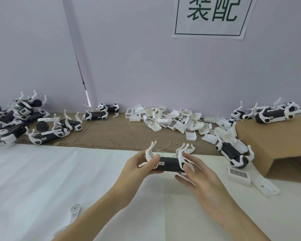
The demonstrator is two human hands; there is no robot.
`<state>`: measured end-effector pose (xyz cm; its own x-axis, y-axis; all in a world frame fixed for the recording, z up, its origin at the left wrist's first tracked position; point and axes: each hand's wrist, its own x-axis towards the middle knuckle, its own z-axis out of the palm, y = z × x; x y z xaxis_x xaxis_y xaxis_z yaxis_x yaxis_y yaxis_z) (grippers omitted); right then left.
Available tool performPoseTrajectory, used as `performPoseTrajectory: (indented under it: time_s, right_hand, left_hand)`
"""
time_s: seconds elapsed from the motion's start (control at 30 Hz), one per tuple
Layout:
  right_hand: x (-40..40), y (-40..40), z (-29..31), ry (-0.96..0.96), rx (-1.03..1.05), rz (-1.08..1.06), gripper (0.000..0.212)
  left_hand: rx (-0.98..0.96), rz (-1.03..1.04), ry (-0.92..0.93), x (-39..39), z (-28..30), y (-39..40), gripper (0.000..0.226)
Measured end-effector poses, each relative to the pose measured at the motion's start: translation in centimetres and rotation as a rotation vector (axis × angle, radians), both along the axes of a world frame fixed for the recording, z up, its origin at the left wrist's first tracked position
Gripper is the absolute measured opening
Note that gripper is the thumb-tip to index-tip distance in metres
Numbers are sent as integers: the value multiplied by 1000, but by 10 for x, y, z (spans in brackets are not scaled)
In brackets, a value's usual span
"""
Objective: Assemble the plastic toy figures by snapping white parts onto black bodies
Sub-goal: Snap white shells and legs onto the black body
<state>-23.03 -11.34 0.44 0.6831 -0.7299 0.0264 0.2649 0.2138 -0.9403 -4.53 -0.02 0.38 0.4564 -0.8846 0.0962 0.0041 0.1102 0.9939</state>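
**Legs on, shell to come**

The black body (169, 164) was held in the air just above the white-covered surface (42, 171), lying lengthwise between the two hands, a small label on its near side. White legs (150, 151) already stood up from both its ends, curved and thin, so the figure looked partly built. The left hand (139, 166) gripped the left end, thumb curled over the top and fingers wrapped beneath. The right hand (196, 173) held the right end more loosely, its fingers (188, 168) laid along the white hip piece as if pressing it home.

I judged the step in hand to be seating a leg on the right end. The next move would call for a firm, square push until the joint clicked, with care for those slender legs, then a reach for another white part.

Just right of the hands lay a white shell piece (239, 175) with a barcode sticker. Beyond, on the brown cardboard (111, 133), sat a heap of white shells (177, 120), and finished figures (47, 134) were piled at the left by the wall. A loose white leg (73, 216) lay near the left forearm.
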Motion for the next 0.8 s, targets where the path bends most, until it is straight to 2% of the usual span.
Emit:
performPoseTrajectory:
  time_s: [0.1,0.2,0.27,0.37,0.43,0.53,0.6,0.67,0.73,0.8]
  right_hand:
    - [-4,1,1,113,-161,-33,60]
    - [-3,2,2,89,-190,-33,62]
    - [0,4,4,-11,-31,56,58]
    - [-3,6,12,-219,491,326,55]
    - [-5,8,16,-226,657,349,59]
    - [2,11,12,-162,608,178,55]
    - [4,10,8,-138,552,48,53]
    - [3,10,8,-135,499,33,45]
    - [0,9,10,-127,461,68,36]
    - [0,9,9,-109,437,74,40]
  left_hand:
    - [-13,5,-74,5,2,3,41]
    - [-82,-46,-80,16,6,4,37]
    - [-139,-99,-52,23,6,4,45]
    - [-158,-176,-106,31,4,5,59]
    - [-101,-279,-200,37,2,7,66]
    - [-42,-434,-242,44,1,8,72]
    - [-50,-515,-162,46,1,10,69]
    - [-77,-570,-27,44,1,11,55]
    - [-89,-507,47,38,-3,9,44]
    - [-39,-326,58,28,-5,5,53]
